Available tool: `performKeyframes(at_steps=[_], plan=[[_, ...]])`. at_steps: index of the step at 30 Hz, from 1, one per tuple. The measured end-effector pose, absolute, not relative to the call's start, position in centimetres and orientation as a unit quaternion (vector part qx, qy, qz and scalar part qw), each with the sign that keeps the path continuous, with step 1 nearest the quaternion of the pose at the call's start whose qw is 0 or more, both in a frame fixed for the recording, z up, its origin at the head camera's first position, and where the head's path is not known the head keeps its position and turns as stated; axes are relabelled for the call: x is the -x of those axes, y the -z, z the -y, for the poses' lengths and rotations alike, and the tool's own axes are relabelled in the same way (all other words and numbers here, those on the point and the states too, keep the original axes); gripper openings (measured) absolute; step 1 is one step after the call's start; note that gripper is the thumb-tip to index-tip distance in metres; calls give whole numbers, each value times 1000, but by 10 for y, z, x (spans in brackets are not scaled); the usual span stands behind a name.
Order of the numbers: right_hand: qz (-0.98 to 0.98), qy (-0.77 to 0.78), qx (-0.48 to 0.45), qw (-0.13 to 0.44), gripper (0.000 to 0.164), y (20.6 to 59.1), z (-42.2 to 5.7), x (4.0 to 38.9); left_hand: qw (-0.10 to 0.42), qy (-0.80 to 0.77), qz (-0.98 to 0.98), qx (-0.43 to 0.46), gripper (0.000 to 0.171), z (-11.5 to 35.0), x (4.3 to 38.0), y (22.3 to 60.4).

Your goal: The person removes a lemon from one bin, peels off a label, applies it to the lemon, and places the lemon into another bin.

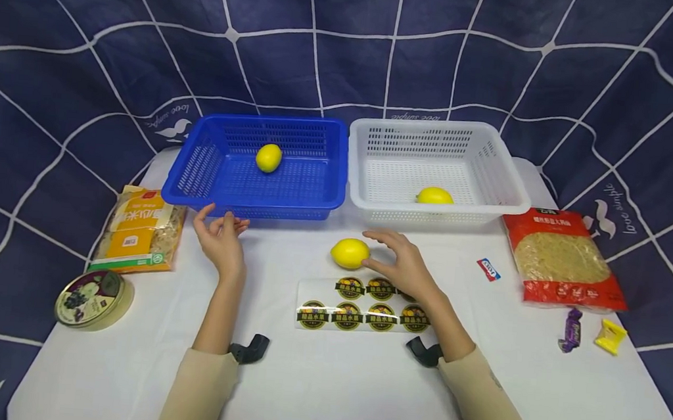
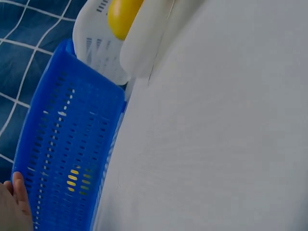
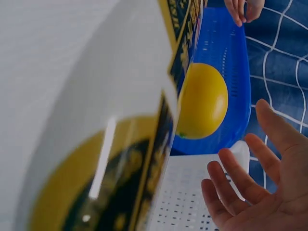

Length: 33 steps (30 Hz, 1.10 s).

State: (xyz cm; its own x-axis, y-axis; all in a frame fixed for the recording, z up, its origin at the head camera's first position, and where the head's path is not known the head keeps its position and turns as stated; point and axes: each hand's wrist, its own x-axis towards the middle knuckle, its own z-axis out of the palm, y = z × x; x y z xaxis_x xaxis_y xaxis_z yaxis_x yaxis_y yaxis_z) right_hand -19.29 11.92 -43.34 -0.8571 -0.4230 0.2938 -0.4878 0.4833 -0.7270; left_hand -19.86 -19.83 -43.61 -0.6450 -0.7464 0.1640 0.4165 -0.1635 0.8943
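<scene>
At the left of the head view, a rice packet (image 1: 139,227) lies above a round tin (image 1: 95,300). Right of them, at the front rim of the blue basket (image 1: 277,210), is the left hand (image 1: 221,244), its fingers loosely bent and holding nothing; I cannot tell whether they touch the rim. A lemon lies inside that basket, left of its middle.

At the centre, the loose lemon (image 1: 350,253) rests on the white cloth, above the sticker sheet (image 1: 365,302). The right hand (image 1: 400,264) is just to its right, thumb and fingers wide apart, not closed round it (whether the thumb touches the lemon is hard to make out). Further right are the white basket (image 1: 399,165), with another lemon, a red packet (image 1: 567,254) and small sweets.

The left wrist view alone shows yellow through the blue basket's slots; the right wrist view alone shows the right palm, fingers spread at the lower right.

The head view hides the lower part of the white basket's lemon behind the rim, and the right hand and wrist cover part of the sheet. The left wrist view cuts off most of the left hand at lower left. In the right wrist view the sheet's near part is blurred.
</scene>
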Motion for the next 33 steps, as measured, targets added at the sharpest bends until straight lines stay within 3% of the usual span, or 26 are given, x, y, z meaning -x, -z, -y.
performKeyframes(at_steps=[3, 7, 11, 14, 19, 25, 33], plan=[[858, -441, -260, 33, 50, 435, -126, 191, 327, 723, 586, -164, 22, 194, 187, 433], [859, -445, -254, 21, 50, 437, -135, 190, 187, 659, 717, -126, 20, 187, 170, 435], [864, -444, -238, -12, 51, 440, -143, 188, 42, 568, 822, -23, 25, 180, 160, 444], [872, -432, -225, -50, 50, 445, -147, 186, -26, 499, 864, 68, 34, 174, 156, 453], [872, -420, -234, -96, 47, 455, -150, 183, -50, 420, 891, 165, 47, 165, 151, 461], [864, -402, -282, -113, 49, 457, -150, 182, -38, 343, 918, 196, 56, 155, 147, 462], [863, -385, -308, -114, 46, 458, -150, 180, -41, 363, 912, 185, 34, 151, 149, 467]])
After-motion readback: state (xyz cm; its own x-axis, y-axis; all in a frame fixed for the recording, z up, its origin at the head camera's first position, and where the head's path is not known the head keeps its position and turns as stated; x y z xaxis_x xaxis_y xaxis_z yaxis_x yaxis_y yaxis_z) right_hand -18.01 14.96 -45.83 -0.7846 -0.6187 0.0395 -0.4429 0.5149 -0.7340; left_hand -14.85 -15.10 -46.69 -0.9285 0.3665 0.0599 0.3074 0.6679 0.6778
